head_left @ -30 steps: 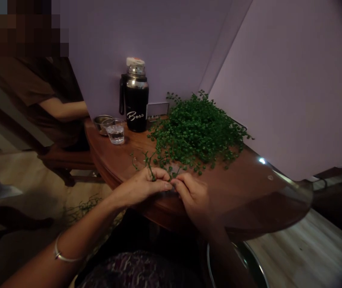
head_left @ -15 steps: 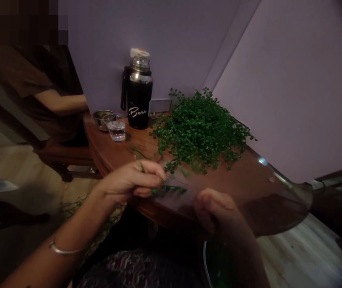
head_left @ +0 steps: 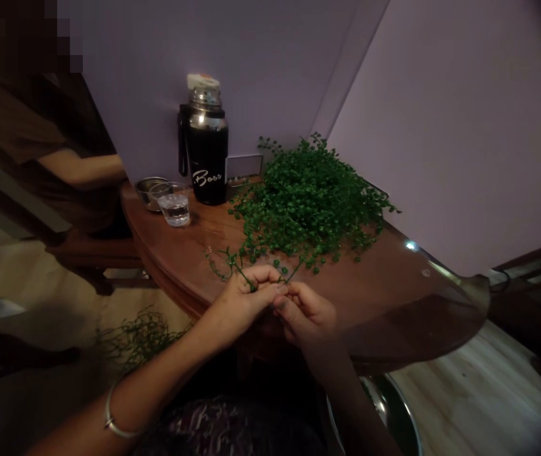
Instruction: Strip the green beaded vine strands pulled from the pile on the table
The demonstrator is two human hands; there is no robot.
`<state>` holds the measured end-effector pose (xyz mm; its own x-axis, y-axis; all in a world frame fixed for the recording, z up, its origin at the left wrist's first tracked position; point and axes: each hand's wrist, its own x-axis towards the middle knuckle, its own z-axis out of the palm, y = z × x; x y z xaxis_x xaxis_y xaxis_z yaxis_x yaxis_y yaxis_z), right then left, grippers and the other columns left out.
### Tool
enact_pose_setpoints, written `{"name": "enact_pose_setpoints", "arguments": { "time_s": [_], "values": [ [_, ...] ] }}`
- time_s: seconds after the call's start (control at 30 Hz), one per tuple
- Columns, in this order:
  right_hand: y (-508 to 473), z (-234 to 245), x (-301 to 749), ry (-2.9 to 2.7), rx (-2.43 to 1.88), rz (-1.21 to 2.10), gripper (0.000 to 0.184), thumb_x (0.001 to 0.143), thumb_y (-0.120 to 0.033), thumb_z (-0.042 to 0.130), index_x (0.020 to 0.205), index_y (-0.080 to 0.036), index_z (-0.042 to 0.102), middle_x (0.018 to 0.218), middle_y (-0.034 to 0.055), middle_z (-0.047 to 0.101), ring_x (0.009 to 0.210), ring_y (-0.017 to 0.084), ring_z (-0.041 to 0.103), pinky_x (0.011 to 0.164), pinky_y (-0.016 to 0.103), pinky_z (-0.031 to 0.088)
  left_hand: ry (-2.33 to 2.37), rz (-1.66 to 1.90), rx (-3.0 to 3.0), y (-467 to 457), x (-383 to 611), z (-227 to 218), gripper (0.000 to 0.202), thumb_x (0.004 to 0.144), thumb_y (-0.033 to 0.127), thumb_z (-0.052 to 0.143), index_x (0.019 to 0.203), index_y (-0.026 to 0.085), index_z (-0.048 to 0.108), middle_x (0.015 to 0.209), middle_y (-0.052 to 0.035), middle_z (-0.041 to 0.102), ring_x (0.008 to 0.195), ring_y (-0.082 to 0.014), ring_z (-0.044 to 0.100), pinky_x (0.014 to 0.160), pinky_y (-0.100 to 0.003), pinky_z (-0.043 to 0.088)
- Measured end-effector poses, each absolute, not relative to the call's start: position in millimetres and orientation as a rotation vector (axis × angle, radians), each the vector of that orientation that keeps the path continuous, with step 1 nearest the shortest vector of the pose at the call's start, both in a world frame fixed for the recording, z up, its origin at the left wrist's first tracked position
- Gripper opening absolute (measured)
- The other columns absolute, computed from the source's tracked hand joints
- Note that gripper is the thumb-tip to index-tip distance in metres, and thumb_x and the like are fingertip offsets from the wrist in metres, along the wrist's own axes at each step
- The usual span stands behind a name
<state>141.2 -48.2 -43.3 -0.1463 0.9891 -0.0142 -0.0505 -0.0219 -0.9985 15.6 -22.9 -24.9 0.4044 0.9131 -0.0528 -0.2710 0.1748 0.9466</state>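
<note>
Both my hands are together over the near edge of a round wooden table (head_left: 170, 266) topped with a glass sheet. My left hand (head_left: 249, 297), with a metal bangle (head_left: 118, 421) on its wrist, pinches a thin green sprig (head_left: 235, 266) with tiny round leaves. My right hand (head_left: 306, 313) meets it, its thumb and fingers pinching at the same stem. Just beyond my fingers lies a large heap of similar leafy sprigs (head_left: 306, 202).
A black-and-steel "Boss" flask (head_left: 206, 158), a water glass (head_left: 174, 209) and a steel bowl (head_left: 147, 191) stand at the table's back. A seated person (head_left: 47, 152) is at left. Loose sprigs (head_left: 140, 339) lie on the floor; a steel basin (head_left: 384, 405) sits below right.
My hands have come back together at the table edge after being apart, and my right hand has returned to the sprig. The view has shifted slightly.
</note>
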Motion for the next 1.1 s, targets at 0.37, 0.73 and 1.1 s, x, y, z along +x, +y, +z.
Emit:
{"name": "enact_pose_setpoints", "arguments": {
  "time_s": [0.37, 0.73, 1.1],
  "values": [
    [-51, -38, 155, -1.291, -0.941, 1.670, 0.031, 0.081, -0.039, 0.053, 0.062, -0.014, 0.048, 0.047, -0.0061, 0.034, 0.039, 0.003, 0.025, 0.035, 0.016, 0.016, 0.667, 0.794, 0.948, -29, 5, -25, 0.020, 0.072, 0.027, 0.061, 0.064, 0.013, 0.049, 0.043, 0.0068, 0.034, 0.037, -0.0019, 0.024, 0.037, -0.016, 0.013],
    [-59, -30, 175, -0.702, -0.817, 1.753, 0.010, 0.072, -0.022, 0.061, 0.076, -0.015, 0.057, 0.064, -0.0010, 0.046, 0.046, 0.003, 0.031, 0.033, 0.011, 0.015, 0.597, 1.074, 0.963, -9, -28, -8, 0.014, 0.077, 0.020, 0.053, 0.065, 0.014, 0.049, 0.038, 0.0062, 0.034, 0.034, -0.0051, 0.028, 0.040, -0.019, 0.021],
    [-42, -24, 161, -0.941, -0.940, 1.497, 0.030, 0.068, -0.039, 0.067, 0.083, -0.017, 0.053, 0.060, -0.0046, 0.048, 0.038, 0.001, 0.027, 0.032, 0.013, 0.013, 0.852, 0.781, 1.231, -25, 1, -16, 0.028, 0.073, 0.033, 0.060, 0.059, 0.014, 0.045, 0.046, 0.0073, 0.029, 0.042, -0.0035, 0.023, 0.041, -0.018, 0.014]
  ]
}}
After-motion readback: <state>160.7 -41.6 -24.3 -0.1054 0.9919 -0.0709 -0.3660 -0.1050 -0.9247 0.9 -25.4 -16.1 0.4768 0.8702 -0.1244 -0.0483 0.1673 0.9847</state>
